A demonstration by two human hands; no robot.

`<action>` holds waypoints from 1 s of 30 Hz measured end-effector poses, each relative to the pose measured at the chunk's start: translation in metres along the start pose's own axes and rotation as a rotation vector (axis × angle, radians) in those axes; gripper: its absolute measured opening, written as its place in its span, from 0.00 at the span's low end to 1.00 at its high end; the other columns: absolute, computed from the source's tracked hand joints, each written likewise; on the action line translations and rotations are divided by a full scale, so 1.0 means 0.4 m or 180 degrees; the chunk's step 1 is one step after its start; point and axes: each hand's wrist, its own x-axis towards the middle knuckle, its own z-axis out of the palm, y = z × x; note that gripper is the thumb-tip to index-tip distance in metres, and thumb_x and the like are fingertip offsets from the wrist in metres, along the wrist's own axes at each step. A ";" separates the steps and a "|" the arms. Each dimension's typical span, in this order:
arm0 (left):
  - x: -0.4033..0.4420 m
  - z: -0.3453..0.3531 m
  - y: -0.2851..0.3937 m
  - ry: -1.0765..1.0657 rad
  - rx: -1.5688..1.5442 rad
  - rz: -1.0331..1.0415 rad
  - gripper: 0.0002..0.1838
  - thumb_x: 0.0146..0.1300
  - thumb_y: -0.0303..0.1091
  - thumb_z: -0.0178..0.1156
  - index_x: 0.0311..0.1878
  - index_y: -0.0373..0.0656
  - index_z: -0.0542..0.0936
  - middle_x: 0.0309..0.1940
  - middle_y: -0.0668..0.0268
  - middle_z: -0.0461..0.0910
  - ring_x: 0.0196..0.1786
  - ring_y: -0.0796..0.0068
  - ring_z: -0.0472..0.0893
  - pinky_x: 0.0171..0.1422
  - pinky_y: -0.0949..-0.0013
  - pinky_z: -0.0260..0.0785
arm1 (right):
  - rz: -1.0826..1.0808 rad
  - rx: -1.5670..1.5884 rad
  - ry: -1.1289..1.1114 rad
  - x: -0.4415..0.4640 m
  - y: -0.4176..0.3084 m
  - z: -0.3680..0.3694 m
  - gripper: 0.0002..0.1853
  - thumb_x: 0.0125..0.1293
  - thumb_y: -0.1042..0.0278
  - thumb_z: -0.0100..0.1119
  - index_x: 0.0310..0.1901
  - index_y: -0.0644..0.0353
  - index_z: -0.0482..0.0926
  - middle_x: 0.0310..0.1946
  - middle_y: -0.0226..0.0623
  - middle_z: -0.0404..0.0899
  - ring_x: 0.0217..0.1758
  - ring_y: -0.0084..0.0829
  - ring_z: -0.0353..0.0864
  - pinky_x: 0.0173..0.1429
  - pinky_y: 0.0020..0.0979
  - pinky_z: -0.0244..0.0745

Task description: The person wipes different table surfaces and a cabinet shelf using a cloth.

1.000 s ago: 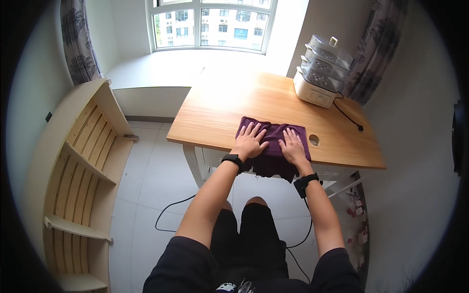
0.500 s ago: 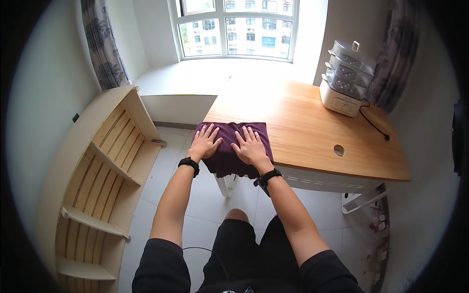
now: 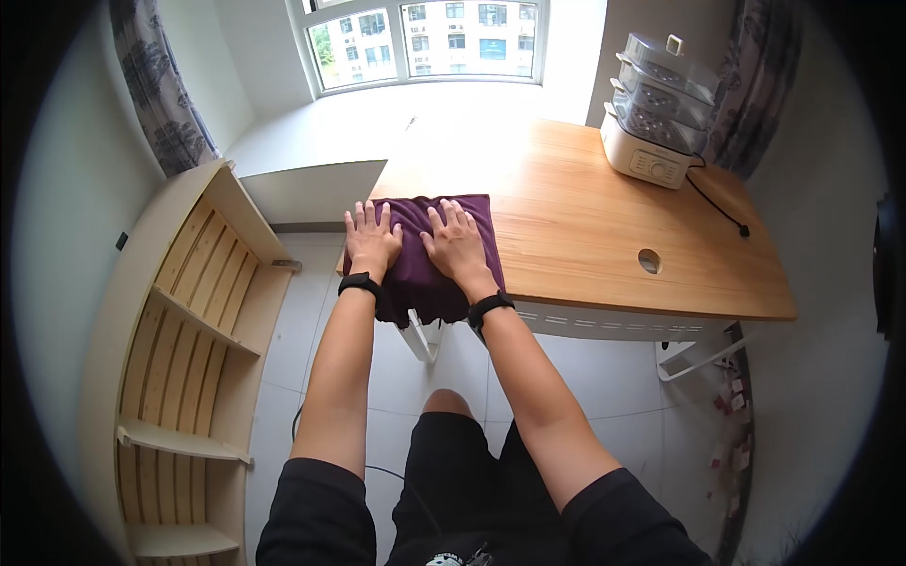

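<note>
A dark purple cloth lies over the near left corner of the wooden table, its lower part draping past the edge. Flat on the cloth's left side rests my left hand, fingers stretched out. My right hand presses on it further right, palm down with fingers extended. Both hands are open and neither grips the fabric. A black band circles each wrist.
At the table's far right stands a tiered food steamer with a black power cord. A round hole pierces the tabletop. To the left is a wooden shelf unit. A white window ledge lies beyond.
The view has shifted, so the table and cloth appear higher and further left. My left hand has moved toward the cloth's left edge; both hands stay flat on it.
</note>
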 end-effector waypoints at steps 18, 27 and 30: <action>-0.206 -0.070 0.210 -0.0675 -0.0865 0.0977 0.38 0.76 0.56 0.33 0.79 0.38 0.51 0.80 0.46 0.43 0.83 0.49 0.41 0.84 0.51 0.33 | 0.0243 -0.0045 -0.0715 -0.228 0.199 -0.213 0.30 0.74 0.46 0.44 0.70 0.53 0.68 0.75 0.38 0.61 0.80 0.37 0.55 0.82 0.41 0.48; -0.212 -0.097 0.484 -0.0646 -0.1028 0.1543 0.38 0.76 0.55 0.33 0.78 0.36 0.51 0.80 0.44 0.42 0.82 0.46 0.41 0.83 0.49 0.34 | 0.0741 -0.0553 -0.1054 -0.300 0.385 -0.347 0.29 0.75 0.42 0.39 0.72 0.42 0.67 0.78 0.31 0.57 0.82 0.36 0.51 0.82 0.43 0.46; -0.190 -0.106 0.555 -0.0889 -0.1148 0.1397 0.40 0.75 0.57 0.34 0.79 0.38 0.49 0.80 0.45 0.39 0.82 0.46 0.37 0.83 0.46 0.31 | 0.0999 -0.0584 -0.1089 -0.285 0.410 -0.340 0.29 0.75 0.42 0.39 0.73 0.42 0.66 0.78 0.31 0.55 0.82 0.40 0.50 0.82 0.44 0.44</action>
